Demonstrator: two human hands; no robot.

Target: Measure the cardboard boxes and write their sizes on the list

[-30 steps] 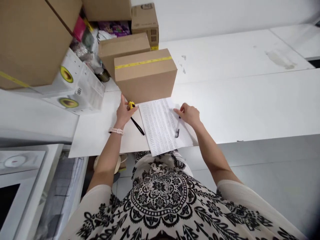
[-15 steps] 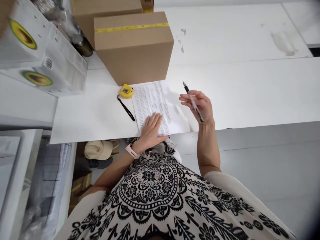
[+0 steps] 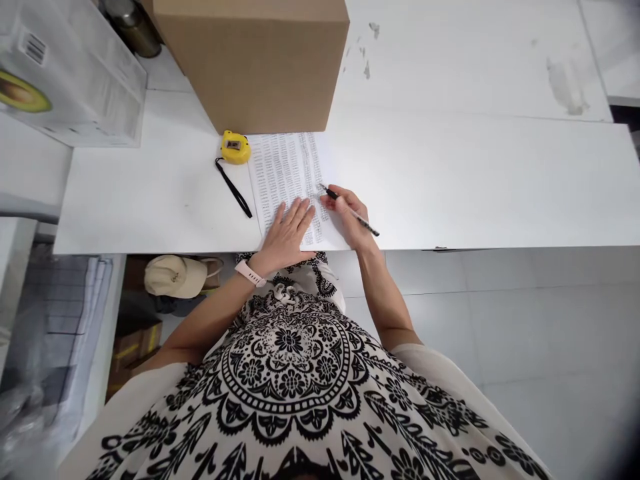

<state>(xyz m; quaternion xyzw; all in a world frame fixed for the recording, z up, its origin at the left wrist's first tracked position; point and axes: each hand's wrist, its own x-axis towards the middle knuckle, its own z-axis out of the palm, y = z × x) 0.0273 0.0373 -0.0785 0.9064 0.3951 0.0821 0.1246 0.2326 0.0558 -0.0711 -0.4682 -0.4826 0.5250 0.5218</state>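
A printed sheet of paper full of small rows lies on the white table near its front edge. My left hand rests flat on the sheet's lower part, fingers spread. My right hand grips a black pen, whose tip touches the sheet's right side. A yellow tape measure with a black strap sits just left of the sheet, apart from both hands.
A brown cardboard box stands right behind the sheet. A white box with avocado pictures sits at the far left. Under the table lie a beige cap and cardboard boxes. The floor is grey tile.
My left hand left the tape measure and came down flat on the sheet. My right hand picked up the pen, raised it, then lowered its tip to the paper. The view tilted down.
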